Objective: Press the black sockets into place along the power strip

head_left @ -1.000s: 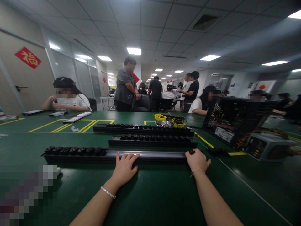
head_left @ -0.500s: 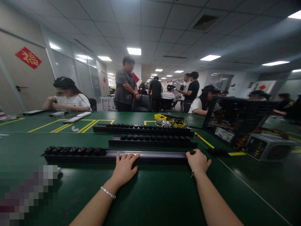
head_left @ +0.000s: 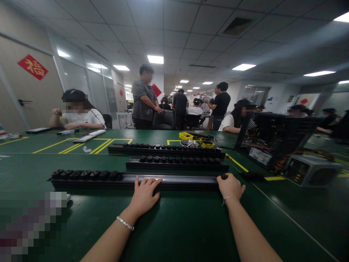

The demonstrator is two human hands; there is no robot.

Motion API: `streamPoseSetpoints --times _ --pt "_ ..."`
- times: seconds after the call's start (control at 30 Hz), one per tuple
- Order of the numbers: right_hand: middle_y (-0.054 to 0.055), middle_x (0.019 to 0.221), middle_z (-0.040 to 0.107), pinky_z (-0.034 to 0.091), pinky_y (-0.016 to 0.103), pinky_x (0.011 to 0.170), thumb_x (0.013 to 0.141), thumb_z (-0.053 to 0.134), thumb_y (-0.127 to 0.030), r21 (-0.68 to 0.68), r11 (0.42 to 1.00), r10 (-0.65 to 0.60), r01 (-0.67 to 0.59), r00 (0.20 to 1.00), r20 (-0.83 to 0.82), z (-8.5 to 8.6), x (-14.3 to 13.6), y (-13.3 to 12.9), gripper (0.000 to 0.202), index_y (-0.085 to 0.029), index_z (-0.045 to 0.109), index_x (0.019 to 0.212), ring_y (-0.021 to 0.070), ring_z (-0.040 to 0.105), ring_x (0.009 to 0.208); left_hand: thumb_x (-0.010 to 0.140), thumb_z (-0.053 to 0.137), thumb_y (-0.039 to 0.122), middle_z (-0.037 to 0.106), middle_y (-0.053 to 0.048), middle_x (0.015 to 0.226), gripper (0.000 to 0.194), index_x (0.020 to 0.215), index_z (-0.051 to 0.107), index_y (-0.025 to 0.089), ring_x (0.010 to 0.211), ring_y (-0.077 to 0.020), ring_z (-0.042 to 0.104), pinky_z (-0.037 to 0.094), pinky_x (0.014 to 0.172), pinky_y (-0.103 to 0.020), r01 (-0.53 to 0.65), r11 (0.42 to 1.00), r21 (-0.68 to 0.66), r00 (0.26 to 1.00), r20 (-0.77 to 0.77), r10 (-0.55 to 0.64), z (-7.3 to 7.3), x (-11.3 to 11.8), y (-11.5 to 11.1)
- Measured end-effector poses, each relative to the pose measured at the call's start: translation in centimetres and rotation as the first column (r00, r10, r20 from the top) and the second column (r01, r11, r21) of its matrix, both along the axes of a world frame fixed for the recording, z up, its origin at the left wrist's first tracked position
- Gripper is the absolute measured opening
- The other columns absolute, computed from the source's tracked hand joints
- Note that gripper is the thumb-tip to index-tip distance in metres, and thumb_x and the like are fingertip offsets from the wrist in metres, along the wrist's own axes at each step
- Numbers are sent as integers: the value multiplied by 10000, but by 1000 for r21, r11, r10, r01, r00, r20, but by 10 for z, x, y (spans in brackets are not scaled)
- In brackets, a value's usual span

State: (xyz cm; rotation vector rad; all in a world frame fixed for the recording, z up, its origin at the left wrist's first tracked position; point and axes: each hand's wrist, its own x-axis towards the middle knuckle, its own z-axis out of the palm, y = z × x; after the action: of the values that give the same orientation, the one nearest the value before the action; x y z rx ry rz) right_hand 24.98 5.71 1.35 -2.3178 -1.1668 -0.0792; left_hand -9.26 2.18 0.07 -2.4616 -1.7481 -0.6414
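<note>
A long black power-strip housing (head_left: 174,178) lies across the table before me, with a shiny bare channel and several black socket modules (head_left: 85,174) seated in its left part. My left hand (head_left: 144,193) rests on the front edge and channel near the middle, fingers spread. At the housing's right end, my right hand (head_left: 231,187) is closed around a small black socket module (head_left: 224,177), mostly covered by the fingers. Behind it lie a shorter strip (head_left: 177,164) and a longer strip (head_left: 163,148), both carrying rows of modules.
On the right stand an open computer case (head_left: 272,138) and a metal power supply (head_left: 308,169) with cables. Yellow bins (head_left: 185,135) and a round metal dish (head_left: 189,143) sit behind the strips. A seated person (head_left: 84,114) works across the green table (head_left: 191,225).
My right hand has shifted very slightly to the right at the housing's end. My left hand stays put. Across the table, a seated person's hand has moved.
</note>
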Motion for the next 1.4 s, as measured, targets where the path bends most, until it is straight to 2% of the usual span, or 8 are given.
streamPoseSetpoints --times 0.3,0.77,0.97,1.1,1.4 --pt "119 970 652 284 488 949 758 440 -397 33 999 -15 13 999 39 -1 -1 -1 379 -170 604 1014 279 553 974 789 491 310 602 1 1159 475 1260 458 365 1101 -233 492 -5 1066 -596 -14 1000 19 1000 1 14 -2 0 1" --pt "107 1002 645 326 457 918 777 408 -401 -21 1000 22 -21 999 43 2 5 -4 394 -184 589 1052 272 556 978 790 486 309 593 -1 1177 479 1265 453 361 1110 -230 485 -16 1067 -594 -18 1000 -11 1000 -6 18 1 1 0" --pt "98 989 634 303 492 932 766 400 -461 -54 995 87 -84 995 56 0 17 -3 404 -205 608 999 274 541 989 790 490 306 594 2 1176 479 1264 451 359 1116 -231 486 5 1071 -592 -15 1000 -12 1000 -9 15 3 2 -2" --pt "93 1005 629 279 499 952 754 401 -500 -22 996 90 -88 994 56 -4 21 -3 427 -216 619 987 272 530 996 791 494 309 593 -1 1176 482 1268 447 360 1120 -236 484 3 1072 -590 -27 1000 -9 999 -31 27 3 2 -2" --pt "118 1108 613 285 462 964 738 428 -504 6 998 57 -57 998 10 -6 26 0 509 -189 592 1102 284 506 1066 786 496 303 598 -2 1169 492 1273 444 357 1113 -243 480 -7 1066 -600 -18 1000 -16 1000 -14 18 4 2 -2"
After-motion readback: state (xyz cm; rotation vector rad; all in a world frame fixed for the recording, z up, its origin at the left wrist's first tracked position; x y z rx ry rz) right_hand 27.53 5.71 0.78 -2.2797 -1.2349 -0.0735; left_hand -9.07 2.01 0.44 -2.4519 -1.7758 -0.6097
